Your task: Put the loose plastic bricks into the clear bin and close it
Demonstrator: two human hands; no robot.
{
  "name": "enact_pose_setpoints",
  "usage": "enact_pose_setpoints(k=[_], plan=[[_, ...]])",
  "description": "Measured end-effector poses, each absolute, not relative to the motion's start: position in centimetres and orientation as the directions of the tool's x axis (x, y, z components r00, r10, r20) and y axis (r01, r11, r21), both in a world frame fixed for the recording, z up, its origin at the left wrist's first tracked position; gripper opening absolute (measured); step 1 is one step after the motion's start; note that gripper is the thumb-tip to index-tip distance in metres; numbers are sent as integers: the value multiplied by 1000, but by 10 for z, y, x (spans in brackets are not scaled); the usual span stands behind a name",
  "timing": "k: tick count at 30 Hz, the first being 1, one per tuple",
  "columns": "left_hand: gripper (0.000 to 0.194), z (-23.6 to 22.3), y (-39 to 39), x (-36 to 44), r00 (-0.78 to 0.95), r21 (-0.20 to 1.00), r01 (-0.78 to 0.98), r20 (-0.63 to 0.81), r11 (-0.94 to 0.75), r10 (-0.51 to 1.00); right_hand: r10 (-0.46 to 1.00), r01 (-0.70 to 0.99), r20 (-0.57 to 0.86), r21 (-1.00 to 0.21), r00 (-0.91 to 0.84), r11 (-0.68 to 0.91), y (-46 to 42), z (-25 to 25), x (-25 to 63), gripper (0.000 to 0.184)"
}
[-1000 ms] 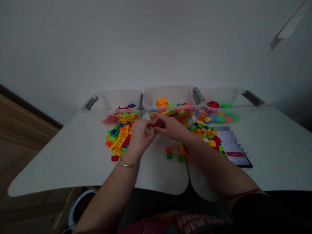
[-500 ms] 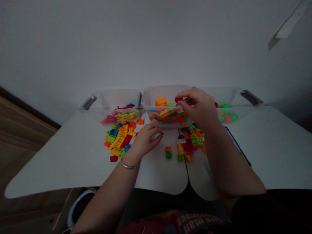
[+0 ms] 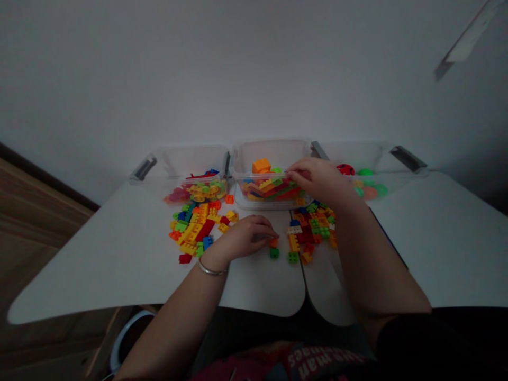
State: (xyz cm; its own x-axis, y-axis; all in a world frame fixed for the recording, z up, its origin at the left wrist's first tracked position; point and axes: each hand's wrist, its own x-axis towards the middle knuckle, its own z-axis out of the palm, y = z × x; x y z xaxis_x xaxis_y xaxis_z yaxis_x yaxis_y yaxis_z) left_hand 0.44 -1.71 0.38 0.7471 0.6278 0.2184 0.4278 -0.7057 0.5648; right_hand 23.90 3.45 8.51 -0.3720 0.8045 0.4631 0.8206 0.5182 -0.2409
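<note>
You are working at a white counter (image 3: pixel 119 270) made of two panels that meet at a seam, with three clear plastic tubs lined up along its far edge. The left clear tub (image 3: pixel 190 161) holds mostly yellow, green and pink pieces, and the right clear tub (image 3: pixel 349 156) holds coloured balls, among them a red spotted ball (image 3: pixel 345 169). The middle clear tub (image 3: pixel 270 153) has a layer of red, yellow and green plastic bricks (image 3: pixel 273 188) lying mostly lengthwise, with a chunky orange block (image 3: pixel 261 165) on top. Outside the tubs, much is left loose: a multicoloured heap of bricks (image 3: pixel 192 233) sits left of centre and a second multicoloured heap of bricks (image 3: pixel 313 230) sits right of centre. Your right hand (image 3: pixel 319 180) is over the middle tub's front right corner, its curled fingers (image 3: pixel 296 172) reaching in, but you cannot tell whether they grip a brick. Your left hand (image 3: pixel 242 238) lies low on the counter, its bent fingers (image 3: pixel 265 233) just beside a small orange brick (image 3: pixel 273 242), with contact unclear. A small green brick (image 3: pixel 274 253) sits just below that orange one.
</note>
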Motion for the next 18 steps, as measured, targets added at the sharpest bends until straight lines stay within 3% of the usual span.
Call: enact_pose_setpoints(k=[6,13,18], plan=[[39,6,-18,5,797,545,424,155,-723,584,838,875,431,-187,-336,446,31,83,234,38],[31,4,-17,7,790,526,431,172,-733,588,821,840,493,-281,-289,465,33,83,235,39],[24,5,-19,11,753,465,531,124,-708,646,777,807,569,-306,-270,505,32,85,234,39]])
